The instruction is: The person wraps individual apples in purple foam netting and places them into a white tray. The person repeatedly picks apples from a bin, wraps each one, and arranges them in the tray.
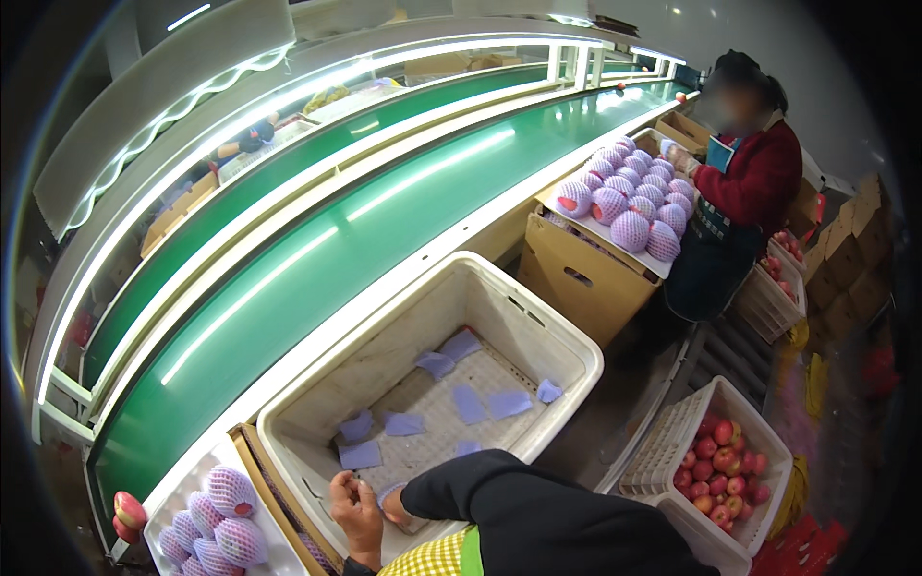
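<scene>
A large white rectangular plastic crate (pixel 499 336) is placed beside a long green conveyor belt (pixel 384 240). Across its floor, small flat lavender pieces of soft sheet material (pixel 509 403) are scattered, most of them set apart from one another. Over the crate's near side, the left hand (pixel 357 514) is held with its fingers bent and thumb and forefinger brought close together, just beside one of the lavender pieces; whether anything is pinched there cannot be told. The right hand (pixel 396 504) is reached in beside it from a black sleeve (pixel 547 504); its fingers are partly hidden, so its grip cannot be told, though something lavender is seen at it.

To the left of the crate, round fruits in lavender foam nets (pixel 241 542) are gathered on a white tray (pixel 288 554), and bare red apples (pixel 127 514) are seen near its outer corner.

Beyond the crate, a second white tray (pixel 600 240) is filled with netted fruits (pixel 631 230) and supported by a brown cardboard box (pixel 576 278). A co-worker in dark red sleeves (pixel 768 173) is seen behind it, with a gloved hand held over the fruits. At the right, red apples (pixel 715 475) are heaped in a white slatted plastic crate (pixel 658 446).
</scene>
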A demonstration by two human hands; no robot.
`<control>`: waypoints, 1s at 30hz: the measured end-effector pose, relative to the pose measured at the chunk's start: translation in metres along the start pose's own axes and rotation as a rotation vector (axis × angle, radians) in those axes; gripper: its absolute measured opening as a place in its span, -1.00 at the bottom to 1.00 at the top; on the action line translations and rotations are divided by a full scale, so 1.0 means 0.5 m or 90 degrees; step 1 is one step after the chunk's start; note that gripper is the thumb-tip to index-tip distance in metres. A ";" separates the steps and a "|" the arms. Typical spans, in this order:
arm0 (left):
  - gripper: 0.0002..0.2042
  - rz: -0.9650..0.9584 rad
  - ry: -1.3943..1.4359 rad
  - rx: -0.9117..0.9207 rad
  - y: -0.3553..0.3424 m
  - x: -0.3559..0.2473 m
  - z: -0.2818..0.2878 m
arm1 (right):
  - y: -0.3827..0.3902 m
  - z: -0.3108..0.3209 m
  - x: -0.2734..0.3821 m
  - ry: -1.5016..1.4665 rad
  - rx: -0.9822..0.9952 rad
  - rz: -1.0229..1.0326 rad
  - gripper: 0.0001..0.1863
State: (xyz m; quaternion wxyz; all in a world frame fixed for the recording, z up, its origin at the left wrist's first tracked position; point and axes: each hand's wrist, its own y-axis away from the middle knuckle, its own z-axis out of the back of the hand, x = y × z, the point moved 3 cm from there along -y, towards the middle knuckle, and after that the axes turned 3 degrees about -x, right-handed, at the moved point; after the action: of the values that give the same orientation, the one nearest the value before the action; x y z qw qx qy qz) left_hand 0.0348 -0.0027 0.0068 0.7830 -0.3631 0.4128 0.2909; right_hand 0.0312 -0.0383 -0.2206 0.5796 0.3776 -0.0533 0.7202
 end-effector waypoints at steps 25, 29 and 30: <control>-0.29 0.042 0.281 0.081 -0.007 -0.067 0.022 | 0.382 0.413 0.094 -1.033 -0.216 0.105 -0.65; -0.33 0.048 0.224 0.061 -0.008 -0.075 0.017 | 0.380 0.425 0.118 -0.807 -0.347 0.184 -0.71; -0.34 0.049 0.205 0.059 -0.009 -0.078 0.013 | 0.376 0.424 0.125 -0.812 -0.336 0.186 -0.70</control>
State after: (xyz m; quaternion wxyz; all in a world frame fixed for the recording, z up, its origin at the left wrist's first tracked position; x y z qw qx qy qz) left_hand 0.0221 -0.0058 0.0442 0.7108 -0.3525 0.5597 0.2394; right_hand -0.0339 -0.1586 0.0355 0.4052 0.5618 -0.6055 0.3919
